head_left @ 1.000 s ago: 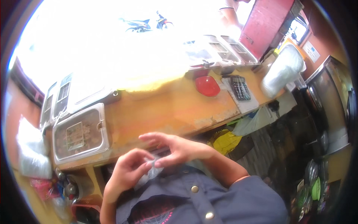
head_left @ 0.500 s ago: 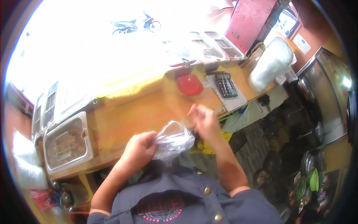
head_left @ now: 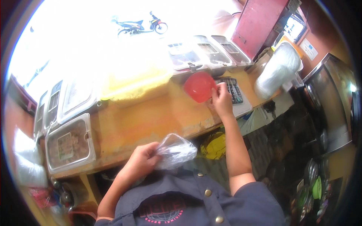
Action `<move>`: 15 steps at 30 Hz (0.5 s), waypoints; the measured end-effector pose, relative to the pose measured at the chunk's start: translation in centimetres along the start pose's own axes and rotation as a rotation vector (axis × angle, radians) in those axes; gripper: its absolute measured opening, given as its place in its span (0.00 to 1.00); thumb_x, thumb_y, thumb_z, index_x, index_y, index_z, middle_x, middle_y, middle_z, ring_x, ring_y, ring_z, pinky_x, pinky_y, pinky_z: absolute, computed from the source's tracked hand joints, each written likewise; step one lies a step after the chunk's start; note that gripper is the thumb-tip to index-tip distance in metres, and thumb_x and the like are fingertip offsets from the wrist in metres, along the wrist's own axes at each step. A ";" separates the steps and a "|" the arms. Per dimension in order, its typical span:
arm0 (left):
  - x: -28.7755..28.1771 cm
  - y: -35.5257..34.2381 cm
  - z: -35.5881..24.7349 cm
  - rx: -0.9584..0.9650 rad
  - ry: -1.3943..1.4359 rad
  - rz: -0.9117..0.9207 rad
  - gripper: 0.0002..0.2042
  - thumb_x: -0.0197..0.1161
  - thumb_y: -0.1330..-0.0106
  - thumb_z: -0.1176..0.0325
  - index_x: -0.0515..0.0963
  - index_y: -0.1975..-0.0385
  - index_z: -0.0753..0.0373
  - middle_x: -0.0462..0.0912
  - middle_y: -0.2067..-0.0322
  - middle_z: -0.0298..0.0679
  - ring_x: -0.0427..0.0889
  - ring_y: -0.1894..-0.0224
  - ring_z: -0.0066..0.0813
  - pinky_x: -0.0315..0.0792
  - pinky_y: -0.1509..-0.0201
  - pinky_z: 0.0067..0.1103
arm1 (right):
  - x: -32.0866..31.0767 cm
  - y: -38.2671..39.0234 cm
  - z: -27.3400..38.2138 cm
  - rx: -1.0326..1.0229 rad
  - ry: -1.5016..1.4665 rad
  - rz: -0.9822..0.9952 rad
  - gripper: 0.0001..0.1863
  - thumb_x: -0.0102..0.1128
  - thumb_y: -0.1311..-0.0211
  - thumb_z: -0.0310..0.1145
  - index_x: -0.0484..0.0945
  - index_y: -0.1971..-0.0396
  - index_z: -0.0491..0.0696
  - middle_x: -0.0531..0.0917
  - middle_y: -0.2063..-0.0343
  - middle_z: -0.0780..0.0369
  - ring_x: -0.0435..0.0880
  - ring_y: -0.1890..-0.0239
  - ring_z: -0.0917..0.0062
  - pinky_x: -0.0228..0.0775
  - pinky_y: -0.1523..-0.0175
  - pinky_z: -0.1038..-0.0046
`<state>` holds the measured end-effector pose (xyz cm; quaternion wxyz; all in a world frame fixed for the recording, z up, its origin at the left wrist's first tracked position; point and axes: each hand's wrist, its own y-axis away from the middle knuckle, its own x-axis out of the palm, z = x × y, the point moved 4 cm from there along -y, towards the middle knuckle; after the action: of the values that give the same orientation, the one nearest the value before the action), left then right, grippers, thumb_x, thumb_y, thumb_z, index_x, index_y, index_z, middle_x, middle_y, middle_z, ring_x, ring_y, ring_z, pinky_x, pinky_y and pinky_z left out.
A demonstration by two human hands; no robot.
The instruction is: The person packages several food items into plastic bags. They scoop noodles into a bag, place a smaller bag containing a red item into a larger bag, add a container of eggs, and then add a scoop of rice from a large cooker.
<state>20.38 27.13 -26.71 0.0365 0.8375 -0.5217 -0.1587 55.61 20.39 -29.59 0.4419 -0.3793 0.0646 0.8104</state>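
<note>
Holding a crumpled clear plastic bag (head_left: pixel 176 153) in the closed left hand (head_left: pixel 145 160), just right of its fingers; now pinching the rim of a red bowl (head_left: pixel 199 86) in the right hand (head_left: pixel 221 100), apparently empty half a second ago, so seemingly working with both things at once; partly behind that hand, a calculator (head_left: pixel 236 91); farther beyond it, lidded containers (head_left: pixel 210 54)

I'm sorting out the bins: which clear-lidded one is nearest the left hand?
The front-left bin, to the left of the left hand, along the near edge of the counter; the other clear-lidded bins stand farther back.
</note>
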 end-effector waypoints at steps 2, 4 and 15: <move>-0.3 0.2 0.0 0.010 -0.001 -0.003 0.09 0.58 0.37 0.78 0.78 0.58 0.68 0.82 0.70 0.32 0.76 0.65 0.16 0.72 0.58 0.19 | -3.2 2.8 -1.7 -0.361 -0.266 -0.399 0.13 0.57 0.35 0.31 0.70 0.55 0.41 0.81 0.62 0.50 0.84 0.59 0.61 0.76 0.59 0.69; -1.0 0.6 0.6 0.018 0.017 -0.074 0.07 0.58 0.36 0.77 0.78 0.59 0.69 0.81 0.71 0.36 0.76 0.66 0.18 0.72 0.60 0.19 | -6.9 6.9 -3.7 -0.569 -0.418 -0.673 0.11 0.57 0.34 0.27 0.68 0.56 0.41 0.77 0.62 0.58 0.82 0.69 0.75 0.75 0.65 0.72; -1.4 0.6 2.5 0.012 0.003 0.011 0.08 0.59 0.37 0.77 0.78 0.60 0.68 0.80 0.72 0.33 0.75 0.67 0.17 0.71 0.62 0.18 | -4.7 16.8 -6.2 0.331 -0.436 -0.173 0.11 0.52 0.35 0.24 0.70 0.54 0.41 0.82 0.69 0.60 0.81 0.79 0.79 0.73 0.78 0.74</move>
<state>18.51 28.37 -28.59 0.0332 0.8351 -0.5270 -0.1543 47.72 4.41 -34.71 0.5687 -0.1229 0.0670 0.8106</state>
